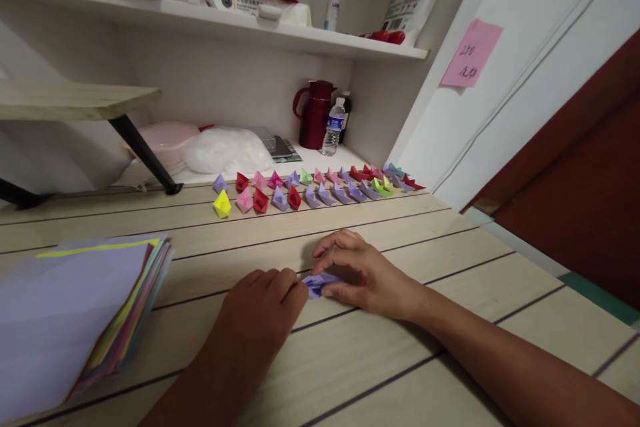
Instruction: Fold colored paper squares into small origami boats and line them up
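Note:
A small folded piece of purple paper (316,285) is held just above or on the wooden table, between both hands. My left hand (267,300) is closed on its left end, with the fingertips partly hidden behind the knuckles. On the right end, my right hand (363,273) pinches the paper between thumb and fingers. Beyond the hands, small folded paper boats (260,201) in red, pink, purple, green and yellow stand in two rows. A bright yellow boat (222,204) is at the left end of the front row.
A stack of coloured paper sheets (70,307) lies at the left on the slatted table (380,360). Behind the rows are a red jug (315,113), a water bottle (333,128) and a white plastic bag (227,150). A small raised wooden stand (75,101) is at far left.

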`<move>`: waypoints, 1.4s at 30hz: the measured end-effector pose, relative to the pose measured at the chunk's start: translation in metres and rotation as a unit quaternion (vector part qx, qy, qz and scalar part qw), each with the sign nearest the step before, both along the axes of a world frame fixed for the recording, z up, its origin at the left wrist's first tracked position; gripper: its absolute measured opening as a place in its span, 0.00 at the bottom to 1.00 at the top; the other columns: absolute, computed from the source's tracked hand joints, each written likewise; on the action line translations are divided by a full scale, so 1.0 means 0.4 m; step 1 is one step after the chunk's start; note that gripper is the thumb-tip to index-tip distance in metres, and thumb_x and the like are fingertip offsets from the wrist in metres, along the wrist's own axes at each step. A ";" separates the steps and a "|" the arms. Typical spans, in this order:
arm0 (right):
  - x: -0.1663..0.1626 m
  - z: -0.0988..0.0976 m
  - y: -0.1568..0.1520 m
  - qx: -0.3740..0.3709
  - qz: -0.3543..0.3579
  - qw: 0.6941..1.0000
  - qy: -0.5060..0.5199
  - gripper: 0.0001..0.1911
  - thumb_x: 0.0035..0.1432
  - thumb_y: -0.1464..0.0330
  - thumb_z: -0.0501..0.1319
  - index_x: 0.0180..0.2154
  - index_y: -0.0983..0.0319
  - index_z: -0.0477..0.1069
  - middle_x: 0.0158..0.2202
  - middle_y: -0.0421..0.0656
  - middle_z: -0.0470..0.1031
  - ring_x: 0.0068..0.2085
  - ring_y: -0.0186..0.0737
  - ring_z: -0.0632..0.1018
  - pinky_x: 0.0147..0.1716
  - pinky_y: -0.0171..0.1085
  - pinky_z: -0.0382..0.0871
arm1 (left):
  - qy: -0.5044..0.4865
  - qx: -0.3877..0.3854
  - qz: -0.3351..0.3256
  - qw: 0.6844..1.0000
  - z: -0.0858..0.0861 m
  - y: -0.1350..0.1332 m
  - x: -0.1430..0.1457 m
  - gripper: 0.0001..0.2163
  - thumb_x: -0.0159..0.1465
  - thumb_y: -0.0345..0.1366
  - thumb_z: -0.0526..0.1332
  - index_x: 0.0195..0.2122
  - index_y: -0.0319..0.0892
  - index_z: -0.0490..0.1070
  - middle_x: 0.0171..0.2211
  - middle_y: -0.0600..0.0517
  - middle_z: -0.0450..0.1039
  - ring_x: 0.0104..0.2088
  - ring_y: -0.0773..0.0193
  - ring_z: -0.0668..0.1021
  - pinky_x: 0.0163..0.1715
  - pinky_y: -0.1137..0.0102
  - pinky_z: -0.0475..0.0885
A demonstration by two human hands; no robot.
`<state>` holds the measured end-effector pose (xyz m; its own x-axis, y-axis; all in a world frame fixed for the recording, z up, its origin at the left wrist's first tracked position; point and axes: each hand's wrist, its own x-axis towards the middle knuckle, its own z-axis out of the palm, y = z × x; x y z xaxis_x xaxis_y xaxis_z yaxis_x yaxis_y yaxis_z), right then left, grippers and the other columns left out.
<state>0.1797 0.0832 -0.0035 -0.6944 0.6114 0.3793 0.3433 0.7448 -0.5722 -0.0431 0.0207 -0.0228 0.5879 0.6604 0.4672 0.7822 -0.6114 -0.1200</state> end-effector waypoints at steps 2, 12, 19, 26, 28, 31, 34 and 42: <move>0.001 0.000 0.001 0.003 -0.001 1.000 0.004 0.08 0.56 0.72 0.69 0.39 0.59 0.77 0.46 0.47 0.74 0.50 0.47 0.73 0.52 0.49 0.64 | -0.008 0.023 -0.030 0.999 0.002 -0.001 0.002 0.10 0.65 0.23 0.53 0.39 0.42 0.71 0.34 0.52 0.75 0.30 0.61 0.76 0.30 0.66 0.70; 0.007 -0.008 0.009 -0.004 0.003 1.000 0.009 0.05 0.55 0.71 0.71 0.34 0.59 0.76 0.49 0.47 0.74 0.52 0.47 0.74 0.54 0.50 0.64 | -0.004 -0.040 -0.025 0.999 0.005 -0.007 0.005 0.09 0.64 0.23 0.55 0.39 0.42 0.71 0.35 0.52 0.76 0.31 0.60 0.76 0.31 0.64 0.71; 0.007 -0.006 0.009 -0.004 0.016 1.000 -0.009 0.06 0.55 0.71 0.71 0.36 0.59 0.78 0.51 0.47 0.74 0.54 0.47 0.73 0.55 0.50 0.62 | -0.004 -0.039 -0.027 0.999 0.010 -0.010 0.011 0.09 0.64 0.24 0.55 0.39 0.42 0.71 0.35 0.51 0.77 0.32 0.59 0.77 0.31 0.64 0.71; 0.004 0.000 0.011 0.026 0.034 0.998 -0.039 0.03 0.58 0.72 0.69 0.34 0.59 0.78 0.50 0.45 0.77 0.53 0.45 0.75 0.56 0.49 0.60 | -0.019 -0.030 -0.052 0.998 0.009 -0.010 0.016 0.09 0.66 0.25 0.53 0.40 0.42 0.71 0.35 0.51 0.76 0.31 0.59 0.77 0.31 0.64 0.71; 0.002 0.001 0.013 0.046 0.032 0.997 -0.056 0.03 0.57 0.71 0.70 0.33 0.59 0.77 0.50 0.44 0.77 0.52 0.45 0.75 0.55 0.49 0.60 | -0.020 -0.033 -0.044 0.998 0.006 -0.011 0.018 0.08 0.65 0.25 0.55 0.39 0.43 0.70 0.34 0.52 0.76 0.31 0.59 0.77 0.30 0.64 0.71; -0.001 0.003 0.014 0.078 0.026 0.993 -0.088 0.03 0.57 0.70 0.69 0.33 0.59 0.76 0.49 0.43 0.78 0.52 0.45 0.74 0.55 0.48 0.60 | -0.014 -0.044 -0.030 0.998 0.000 -0.009 0.022 0.07 0.63 0.25 0.59 0.39 0.43 0.70 0.33 0.53 0.75 0.31 0.59 0.77 0.29 0.64 0.71; -0.006 0.003 0.012 0.095 0.017 0.989 -0.112 0.03 0.57 0.70 0.69 0.34 0.59 0.76 0.47 0.41 0.78 0.51 0.44 0.74 0.55 0.47 0.60 | -0.031 -0.061 -0.011 0.998 -0.009 -0.003 0.024 0.05 0.64 0.28 0.59 0.39 0.44 0.70 0.36 0.53 0.76 0.32 0.59 0.78 0.31 0.64 0.72; -0.004 -0.003 0.011 0.117 0.016 0.986 -0.115 0.04 0.57 0.69 0.69 0.33 0.59 0.76 0.48 0.42 0.78 0.52 0.45 0.73 0.54 0.47 0.60 | -0.181 -0.154 0.020 0.971 -0.010 0.011 0.007 0.12 0.59 0.26 0.64 0.42 0.46 0.66 0.47 0.50 0.72 0.44 0.57 0.78 0.40 0.61 0.76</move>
<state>0.1783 0.0876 -0.0047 -0.7964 0.5017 0.3376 0.4179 0.8602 -0.2924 -0.0404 0.0251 -0.0266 0.3925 0.8205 0.4155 0.7632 -0.5427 0.3507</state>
